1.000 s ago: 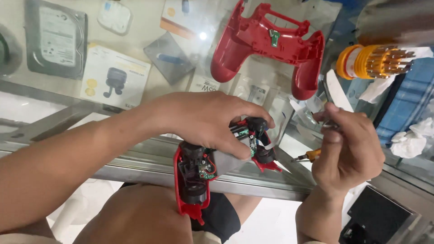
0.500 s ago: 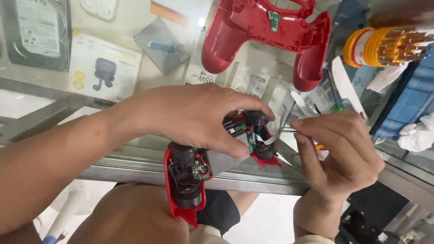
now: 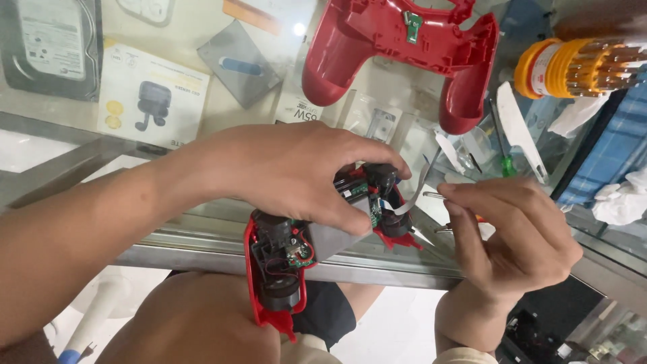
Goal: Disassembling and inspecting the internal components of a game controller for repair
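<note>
— What did your left hand [image 3: 283,172] have?

— It was clamped over the opened red game controller half [image 3: 283,269] with its exposed green circuit board, held above the glass counter's edge [image 3: 202,232].

— And the right hand [image 3: 512,236]?

— Pinched shut on thin metal tweezers [image 3: 431,196], tips just beside the pale ribbon cable [image 3: 414,195] (the empty red plastic controller shell [image 3: 404,47] lay farther back on the glass).
</note>
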